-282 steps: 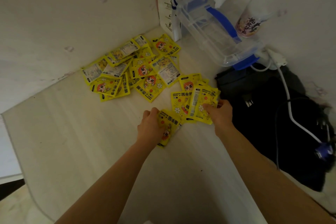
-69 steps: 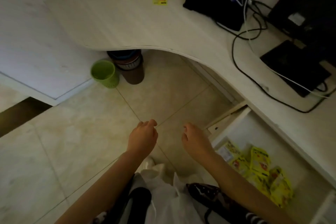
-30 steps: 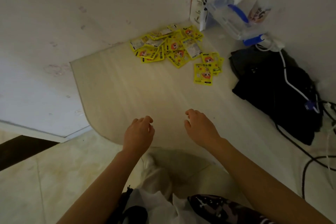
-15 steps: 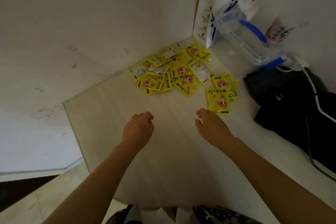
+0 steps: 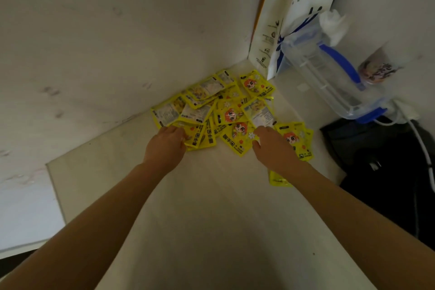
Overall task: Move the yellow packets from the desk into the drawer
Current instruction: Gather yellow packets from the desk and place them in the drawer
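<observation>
- 2 bare hands reach the near edge of the yellow packets [image 5: 231,114], which lie heaped on the desk [image 5: 211,207] in the wall corner; no drawer is in view.
- Left hand [image 5: 166,145]: fingers curled onto the pile's left edge, touching a packet; whether they pinch it cannot be told.
- Right hand [image 5: 274,147]: fingers bent over the pile's right side, thumb apart; grip not visible.
- Further right: coffee bag [image 5: 295,7], clear blue-handled container [image 5: 329,70], black bag [image 5: 388,172].
- Risk: the slick, overlapping packets may slide out of a loose handful, or 1 stray near the right forearm may be missed.
</observation>
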`<state>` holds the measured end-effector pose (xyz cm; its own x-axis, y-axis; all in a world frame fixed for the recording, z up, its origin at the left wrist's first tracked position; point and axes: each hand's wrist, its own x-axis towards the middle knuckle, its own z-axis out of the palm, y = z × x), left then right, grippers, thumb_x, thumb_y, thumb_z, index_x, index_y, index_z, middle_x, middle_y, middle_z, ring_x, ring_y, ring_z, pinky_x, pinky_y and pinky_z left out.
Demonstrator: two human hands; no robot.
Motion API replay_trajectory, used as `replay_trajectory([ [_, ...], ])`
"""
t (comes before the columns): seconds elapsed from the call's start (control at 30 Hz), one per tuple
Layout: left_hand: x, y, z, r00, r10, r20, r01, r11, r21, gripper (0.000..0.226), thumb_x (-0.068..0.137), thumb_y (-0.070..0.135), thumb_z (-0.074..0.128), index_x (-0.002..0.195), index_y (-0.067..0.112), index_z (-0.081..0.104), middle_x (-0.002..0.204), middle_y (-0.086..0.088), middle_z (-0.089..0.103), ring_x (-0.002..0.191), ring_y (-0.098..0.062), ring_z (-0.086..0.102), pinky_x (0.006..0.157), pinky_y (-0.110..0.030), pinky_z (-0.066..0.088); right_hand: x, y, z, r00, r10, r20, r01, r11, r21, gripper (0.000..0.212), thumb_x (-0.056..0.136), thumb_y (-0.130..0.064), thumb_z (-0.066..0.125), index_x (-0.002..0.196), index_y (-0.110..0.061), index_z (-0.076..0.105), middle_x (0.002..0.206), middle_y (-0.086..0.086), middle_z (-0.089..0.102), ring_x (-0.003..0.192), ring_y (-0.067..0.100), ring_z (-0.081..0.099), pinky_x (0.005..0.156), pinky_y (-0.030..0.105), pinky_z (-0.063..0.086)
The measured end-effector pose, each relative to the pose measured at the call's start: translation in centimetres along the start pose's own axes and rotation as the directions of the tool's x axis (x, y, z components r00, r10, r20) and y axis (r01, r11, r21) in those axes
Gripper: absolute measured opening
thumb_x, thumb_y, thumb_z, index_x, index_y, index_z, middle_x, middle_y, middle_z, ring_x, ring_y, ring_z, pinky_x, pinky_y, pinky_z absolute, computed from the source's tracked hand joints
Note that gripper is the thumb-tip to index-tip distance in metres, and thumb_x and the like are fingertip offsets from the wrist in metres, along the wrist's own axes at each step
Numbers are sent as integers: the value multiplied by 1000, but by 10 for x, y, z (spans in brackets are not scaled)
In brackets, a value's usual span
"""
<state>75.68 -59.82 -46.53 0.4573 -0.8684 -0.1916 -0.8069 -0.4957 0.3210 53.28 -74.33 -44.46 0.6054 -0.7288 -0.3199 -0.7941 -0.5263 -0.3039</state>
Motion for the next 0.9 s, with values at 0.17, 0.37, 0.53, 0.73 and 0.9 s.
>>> replay_trajectory([
  [0.17,20,-6,10,999,17,37,-19,998,66,26,93,21,52,114,9,59,121,-11,59,117,-33,48,87,-45,48,40,12,-8,997,73,8,-73,997,9,44,97,-22,45,135,-3,40,129,19,49,117,36,49,90,40,43],
  [0.37,19,-9,23,1000,19,2,-19,999,37,40,95,31,53,128,7,54,131,-11,56,120,-35,48,91,-46,47,71,19,2,988,153,-32,-153,988,11,52,96,-25,48,138,2,31,136,23,43,119,41,45,95,43,40],
  [0.53,7,-10,29,999,-41,21,40,998,44,54,89,39,60,133,9,49,125,-12,56,113,-36,47,89,-47,46,78,23,17,981,170,-92,-171,985,-2,51,92,-15,55,137,-1,34,133,22,45,114,40,46,91,43,41],
  [0.73,6,-7,29,993,-69,96,59,993,100,72,81,50,66,140,18,41,129,-10,42,118,-32,35,97,-45,39,77,26,18,973,222,-67,-224,974,-26,64,87,-31,65,134,0,34,126,24,42,112,40,47,97,42,39],
  [0.9,3,-5,27,992,-80,94,70,992,103,75,70,52,75,128,17,45,130,-6,44,121,-31,35,103,-44,32,69,24,16,964,265,-15,-265,964,-8,64,80,-31,72,129,-5,40,127,21,39,112,41,47,95,47,42],
])
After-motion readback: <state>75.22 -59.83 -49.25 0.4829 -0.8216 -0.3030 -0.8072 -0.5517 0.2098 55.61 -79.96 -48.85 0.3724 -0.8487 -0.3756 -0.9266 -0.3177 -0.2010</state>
